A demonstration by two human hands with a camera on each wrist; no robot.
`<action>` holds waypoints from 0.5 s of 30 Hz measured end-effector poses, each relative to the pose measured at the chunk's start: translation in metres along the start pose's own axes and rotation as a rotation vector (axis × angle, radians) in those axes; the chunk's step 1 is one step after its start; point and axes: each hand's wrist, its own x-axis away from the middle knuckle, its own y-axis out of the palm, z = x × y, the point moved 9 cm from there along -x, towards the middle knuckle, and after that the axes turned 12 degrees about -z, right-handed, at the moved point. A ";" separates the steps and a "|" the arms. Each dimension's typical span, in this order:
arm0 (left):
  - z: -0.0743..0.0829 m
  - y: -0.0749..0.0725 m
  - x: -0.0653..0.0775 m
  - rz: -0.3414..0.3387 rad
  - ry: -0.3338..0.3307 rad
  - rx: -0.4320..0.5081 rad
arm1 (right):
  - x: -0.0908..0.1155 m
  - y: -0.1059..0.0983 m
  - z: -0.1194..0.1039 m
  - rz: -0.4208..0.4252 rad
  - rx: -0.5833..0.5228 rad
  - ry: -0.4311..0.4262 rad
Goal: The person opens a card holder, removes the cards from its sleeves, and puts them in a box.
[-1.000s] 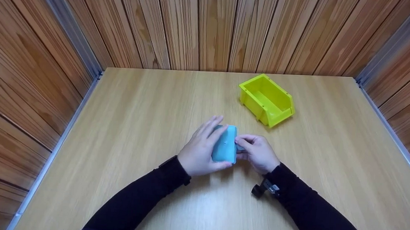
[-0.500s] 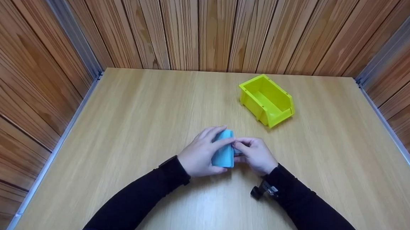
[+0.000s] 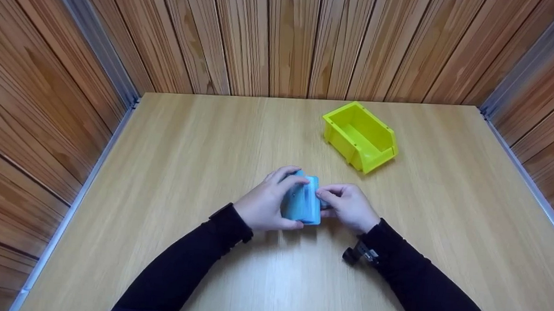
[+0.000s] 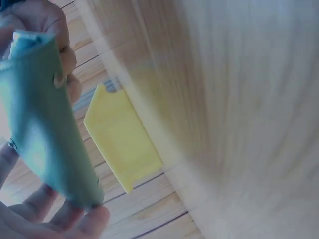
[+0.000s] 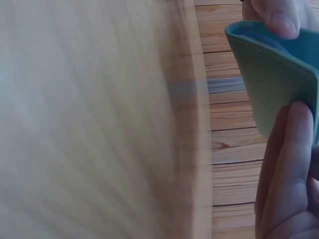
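Note:
A small light-blue wallet (image 3: 311, 205) with stitched edges is held off the tabletop between both hands. The left hand (image 3: 265, 200) grips it from the left, its thumb at the near edge and fingers at the far edge. From the right side, the right hand (image 3: 349, 206) pinches the wallet's edge between thumb and fingers. A round snap (image 4: 60, 79) shows on the outer face in the left wrist view. In the right wrist view the wallet (image 5: 269, 74) gapes along its top, with straight fingers (image 5: 294, 144) of the right hand against its outer side.
A yellow open-front bin (image 3: 361, 136) stands on the wooden table (image 3: 201, 136) behind and right of the hands. Plank walls (image 3: 291, 36) enclose the back and both sides. A small dark device (image 3: 360, 253) is strapped to the right wrist.
The wallet has turned in the hands, and its edge now stands apart where it looked folded closer half a second ago. The left hand has shifted slightly left and away.

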 end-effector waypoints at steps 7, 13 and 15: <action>-0.019 -0.011 0.002 0.023 -0.021 0.044 | 0.003 -0.021 -0.002 0.086 0.162 0.080; -0.041 -0.010 0.003 0.005 -0.130 0.107 | 0.003 -0.032 -0.003 0.107 0.272 0.123; -0.047 -0.008 0.003 -0.006 -0.173 0.119 | 0.002 -0.034 -0.002 0.105 0.289 0.140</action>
